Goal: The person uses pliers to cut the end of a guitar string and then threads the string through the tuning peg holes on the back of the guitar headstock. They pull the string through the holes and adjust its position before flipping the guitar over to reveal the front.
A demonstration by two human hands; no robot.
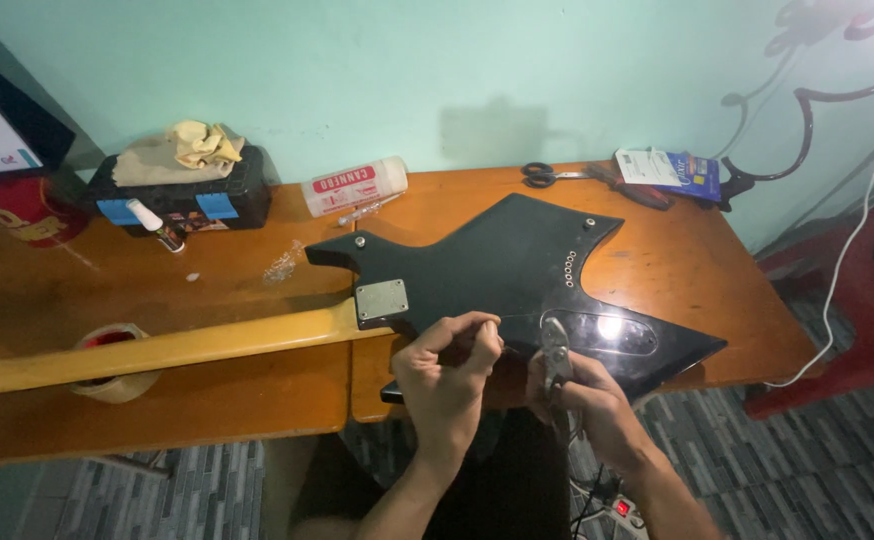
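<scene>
Black guitar (517, 265): left hand (447, 375) pinches thin string (barely visible), right hand (587, 395) grips pliers (556, 360).

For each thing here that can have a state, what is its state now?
Black guitar body: lying back side up on the table.
Left hand: pinching a thin string.
Right hand: gripping pliers.
Scissors: lying closed.
White tube: lying on its side.

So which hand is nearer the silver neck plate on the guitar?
Left. The left hand sits just right of and below the neck plate; the right hand is farther right.
</scene>
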